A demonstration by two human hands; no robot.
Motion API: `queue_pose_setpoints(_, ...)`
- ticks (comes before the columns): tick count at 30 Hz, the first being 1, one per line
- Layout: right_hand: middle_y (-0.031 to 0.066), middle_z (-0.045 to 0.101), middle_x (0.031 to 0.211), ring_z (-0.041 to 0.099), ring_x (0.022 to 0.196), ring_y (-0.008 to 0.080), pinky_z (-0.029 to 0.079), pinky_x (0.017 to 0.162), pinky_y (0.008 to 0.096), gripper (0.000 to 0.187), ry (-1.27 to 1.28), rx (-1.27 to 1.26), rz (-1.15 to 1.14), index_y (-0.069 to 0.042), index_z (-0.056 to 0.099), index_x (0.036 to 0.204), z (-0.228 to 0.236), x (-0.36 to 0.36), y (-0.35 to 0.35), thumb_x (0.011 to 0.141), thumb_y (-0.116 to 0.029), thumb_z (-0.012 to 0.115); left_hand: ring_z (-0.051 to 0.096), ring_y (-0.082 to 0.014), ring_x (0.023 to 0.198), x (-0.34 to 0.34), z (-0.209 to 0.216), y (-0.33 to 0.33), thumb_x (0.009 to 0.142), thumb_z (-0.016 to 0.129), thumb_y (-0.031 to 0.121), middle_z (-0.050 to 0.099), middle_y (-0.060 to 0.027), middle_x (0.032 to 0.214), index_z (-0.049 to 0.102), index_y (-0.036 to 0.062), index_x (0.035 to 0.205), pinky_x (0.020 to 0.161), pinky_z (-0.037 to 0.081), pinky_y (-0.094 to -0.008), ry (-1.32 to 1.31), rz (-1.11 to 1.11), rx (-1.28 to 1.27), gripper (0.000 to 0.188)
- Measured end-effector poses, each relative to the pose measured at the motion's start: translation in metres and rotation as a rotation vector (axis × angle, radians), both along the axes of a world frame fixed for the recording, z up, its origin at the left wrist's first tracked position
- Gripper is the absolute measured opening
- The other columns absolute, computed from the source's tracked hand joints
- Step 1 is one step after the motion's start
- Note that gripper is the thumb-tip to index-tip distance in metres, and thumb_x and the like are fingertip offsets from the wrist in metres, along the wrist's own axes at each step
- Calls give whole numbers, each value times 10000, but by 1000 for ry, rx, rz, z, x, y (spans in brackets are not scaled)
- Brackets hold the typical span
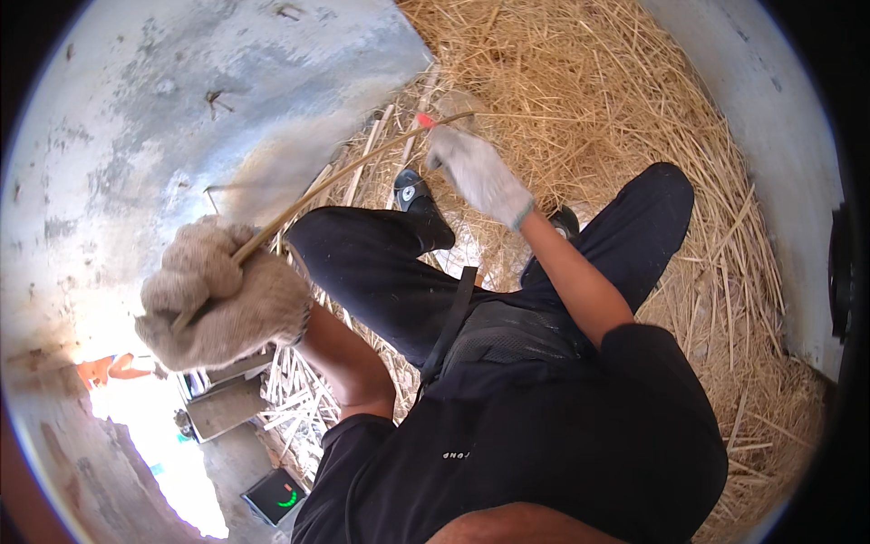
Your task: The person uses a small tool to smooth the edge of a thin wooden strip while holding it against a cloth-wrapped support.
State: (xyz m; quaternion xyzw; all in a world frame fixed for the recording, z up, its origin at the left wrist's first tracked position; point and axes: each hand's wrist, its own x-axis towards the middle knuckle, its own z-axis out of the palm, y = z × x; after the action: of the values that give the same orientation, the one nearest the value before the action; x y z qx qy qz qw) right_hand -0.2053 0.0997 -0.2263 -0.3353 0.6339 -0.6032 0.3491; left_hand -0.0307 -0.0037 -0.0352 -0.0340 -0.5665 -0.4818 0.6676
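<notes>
Head view: the person's left hand (217,295), in a knitted glove, is closed around the near end of a thin stick (308,198). The stick slants up and away, in front of a patchy pale wall (118,136). The gloved right hand (482,172) is at its far end, beside a small red piece (425,120) (finger closure there cannot be told). Straw (562,63) lies beyond, around the dark-trousered legs (381,258).
</notes>
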Motion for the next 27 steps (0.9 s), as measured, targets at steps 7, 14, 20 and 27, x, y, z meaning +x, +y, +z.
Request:
queue_pose_setpoints(7,216,635,744,647,726,430,504,603,500,329,377,-197,-21,-35,634,983,48,88,35,1054,-324,493,437,-105,364,-19,-7,38,1021,352,487,445,-12,455,542,102,591,325,378,-230,209,311,103,608)
queue_pose_setpoints(14,237,622,678,638,659,454,485,560,517,263,503,13,-101,-7,632,993,19,73,7,1030,-251,540,410,-114,337,-6,-12,34,998,363,390,436,-26,443,518,94,559,317,381,-245,166,217,83,551)
queue_pose_setpoints(20,222,633,633,662,620,427,520,547,524,484,606,203,-112,-25,624,1025,-6,59,-27,1064,-452,400,358,-157,332,5,-11,28,996,338,352,353,-46,424,409,110,535,343,441,-341,59,359,71,526)
queue_pose_setpoints(27,234,695,795,695,754,421,542,679,548,532,601,343,-108,-27,656,988,-37,49,-60,1048,-468,364,314,-107,322,32,-18,-7,964,364,256,256,23,430,354,155,545,294,337,-279,203,10,145,431)
